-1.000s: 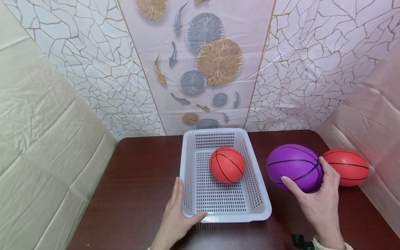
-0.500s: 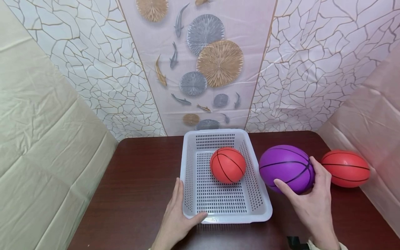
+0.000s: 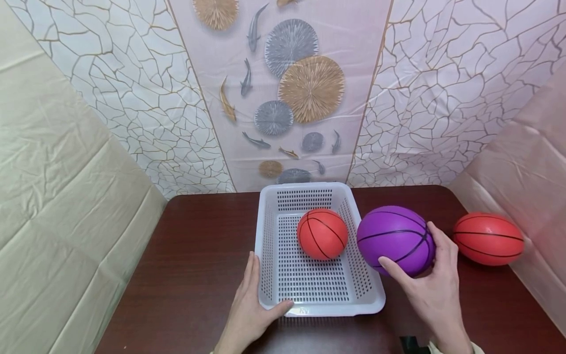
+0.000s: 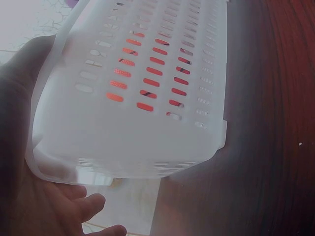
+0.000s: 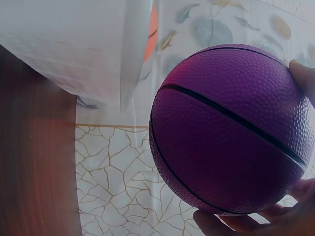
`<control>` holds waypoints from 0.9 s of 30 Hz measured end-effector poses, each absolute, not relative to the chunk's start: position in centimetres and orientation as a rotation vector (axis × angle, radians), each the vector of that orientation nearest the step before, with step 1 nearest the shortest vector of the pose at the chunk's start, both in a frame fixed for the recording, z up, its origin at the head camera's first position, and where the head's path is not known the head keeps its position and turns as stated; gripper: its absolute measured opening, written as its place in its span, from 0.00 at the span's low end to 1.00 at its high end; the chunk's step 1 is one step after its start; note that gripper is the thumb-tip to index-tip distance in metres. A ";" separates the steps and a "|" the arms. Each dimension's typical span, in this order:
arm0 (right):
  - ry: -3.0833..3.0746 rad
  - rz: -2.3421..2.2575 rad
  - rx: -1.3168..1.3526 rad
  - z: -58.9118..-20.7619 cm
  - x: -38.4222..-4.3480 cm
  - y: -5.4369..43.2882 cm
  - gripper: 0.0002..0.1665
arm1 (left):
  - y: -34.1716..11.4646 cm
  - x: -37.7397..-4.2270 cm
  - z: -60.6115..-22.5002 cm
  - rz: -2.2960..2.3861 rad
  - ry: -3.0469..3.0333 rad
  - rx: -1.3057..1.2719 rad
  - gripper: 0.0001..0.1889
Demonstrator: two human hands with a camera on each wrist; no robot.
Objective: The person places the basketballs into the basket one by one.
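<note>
A purple toy basketball (image 3: 395, 240) is in my right hand (image 3: 431, 290), which grips it from the right side with thumb and fingers. In the head view the ball overlaps the right rim of the white perforated plastic basket (image 3: 325, 309). The right wrist view shows the purple ball (image 5: 231, 132) raised beside the basket wall (image 5: 64, 44). A red basketball (image 3: 322, 234) sits inside the basket. My left hand (image 3: 252, 302) rests on the basket's near left corner, fingers straight along the left side, thumb on the front rim.
Another red ball (image 3: 488, 239) lies on the right of the dark wooden table (image 3: 190, 265), against the beige cloth side wall (image 3: 526, 196). A similar cloth wall (image 3: 66, 221) stands on the left. Patterned cloth (image 3: 283, 88) hangs behind the table.
My right hand has carried the purple ball leftward, away from the red ball on the right and up to the basket's right rim. The left hand and basket keep their places.
</note>
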State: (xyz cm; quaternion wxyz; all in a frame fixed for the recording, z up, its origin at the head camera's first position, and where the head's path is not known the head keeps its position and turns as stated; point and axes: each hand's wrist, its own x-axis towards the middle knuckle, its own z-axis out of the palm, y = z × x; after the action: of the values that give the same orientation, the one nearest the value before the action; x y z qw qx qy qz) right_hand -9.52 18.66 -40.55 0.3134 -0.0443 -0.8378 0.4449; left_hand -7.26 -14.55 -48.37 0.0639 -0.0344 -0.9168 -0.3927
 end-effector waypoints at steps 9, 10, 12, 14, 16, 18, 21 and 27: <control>-2.261 1.181 -0.117 -40.4 -9.3 17.8 0.67 | -14.6 -7.2 -48.2 -1.188 -2.770 -0.098 0.65; -2.264 1.185 -0.113 -40.5 -9.3 17.8 0.67 | -14.6 -7.2 -48.2 -1.187 -2.770 -0.097 0.65; -2.269 1.188 -0.103 -40.5 -9.3 17.6 0.67 | -14.6 -7.2 -48.2 -1.189 -2.770 -0.096 0.65; -2.273 1.190 -0.094 -40.6 -9.2 17.4 0.68 | -14.6 -7.1 -48.2 -1.187 -2.769 -0.097 0.65; -2.280 1.190 -0.080 -40.6 -9.2 17.3 0.68 | -14.6 -7.1 -48.2 -1.185 -2.770 -0.097 0.65; -2.284 1.195 -0.062 -40.6 -9.2 17.2 0.68 | -14.6 -7.2 -48.3 -1.177 -2.769 -0.102 0.64; -2.292 1.197 -0.038 -40.6 -9.1 17.0 0.68 | -14.6 -7.2 -48.3 -1.175 -2.766 -0.106 0.64; -2.303 1.210 -0.020 -40.8 -9.1 16.6 0.69 | -14.6 -7.1 -48.3 -1.180 -2.761 -0.110 0.65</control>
State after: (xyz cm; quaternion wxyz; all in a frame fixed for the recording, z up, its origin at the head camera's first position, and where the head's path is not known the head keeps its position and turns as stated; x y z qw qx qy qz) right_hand -9.15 16.64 -40.76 0.2666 -0.0076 -0.8533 0.4481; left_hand -7.15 -14.56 -48.33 0.0683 -0.0367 -0.9168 -0.3917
